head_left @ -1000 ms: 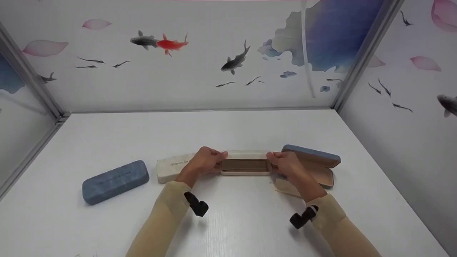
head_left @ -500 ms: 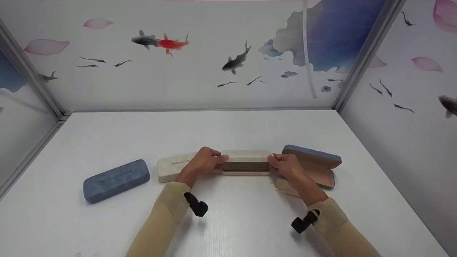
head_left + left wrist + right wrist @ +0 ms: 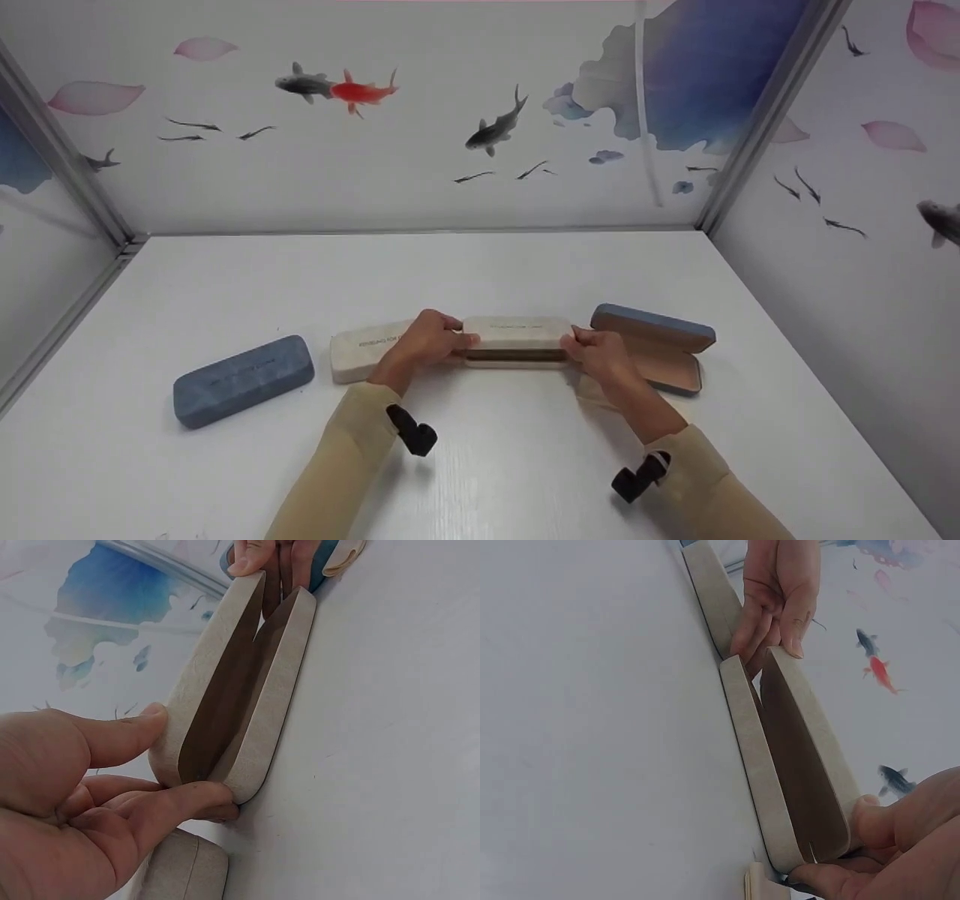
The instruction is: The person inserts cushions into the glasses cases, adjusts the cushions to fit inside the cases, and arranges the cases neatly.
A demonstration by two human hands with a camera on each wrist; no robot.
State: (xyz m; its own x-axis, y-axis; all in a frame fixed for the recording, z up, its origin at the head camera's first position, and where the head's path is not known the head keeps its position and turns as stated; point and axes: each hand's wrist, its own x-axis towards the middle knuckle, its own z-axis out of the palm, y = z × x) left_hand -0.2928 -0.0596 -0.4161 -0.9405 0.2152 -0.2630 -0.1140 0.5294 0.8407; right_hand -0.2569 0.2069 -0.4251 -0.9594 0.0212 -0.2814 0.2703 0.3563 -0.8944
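Between my hands on the white table stands a cream glasses case (image 3: 517, 331), its lid tilted most of the way down and a dark gap along the front. My left hand (image 3: 429, 339) grips its left end; in the left wrist view the thumb presses the lid (image 3: 206, 664) and the fingers lie against the base (image 3: 281, 690). At the opposite end my right hand (image 3: 606, 357) holds the case likewise, thumb on the lid (image 3: 814, 716), fingers at the base (image 3: 754, 754). The inside is brown; what lies in it is hidden.
A second cream glasses case (image 3: 358, 356) lies shut just left, partly behind my left hand. Farther left is a shut blue case (image 3: 244, 381). An open blue case (image 3: 679, 367) stands right, with a beige cloth-like piece (image 3: 596, 394) before it. Printed walls enclose the table.
The lid of the middle cream case has swung down toward me from nearly upright, narrowing the opening. Both hands have kept to the case's ends, their thumbs moving down with the lid.
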